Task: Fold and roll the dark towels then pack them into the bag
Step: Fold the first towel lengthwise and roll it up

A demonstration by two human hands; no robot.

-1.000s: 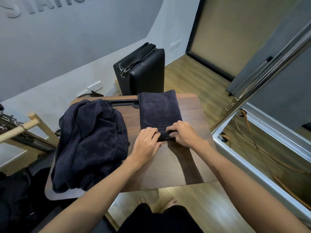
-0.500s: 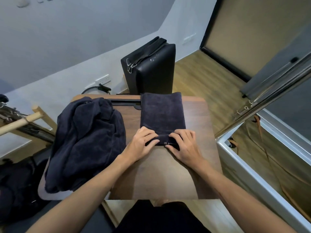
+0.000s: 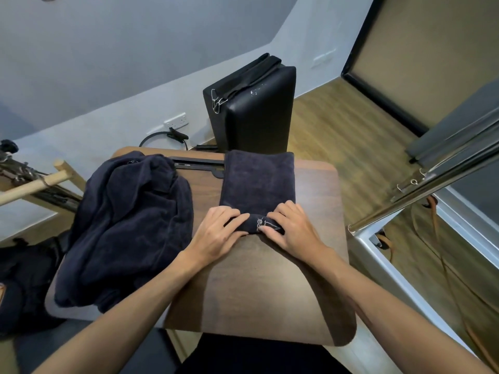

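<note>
On the brown wooden table (image 3: 310, 265), the left hand (image 3: 216, 233) and the right hand (image 3: 290, 228) both curl their fingers around the rolled near end of the folded dark navy towel (image 3: 256, 182), beside a loose heap of dark towels (image 3: 124, 225).

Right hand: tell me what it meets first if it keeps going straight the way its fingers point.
The right hand points up-left across the rolled end of the folded towel. It would likely meet the left hand's fingertips first, though the exact direction is uncertain.
</note>
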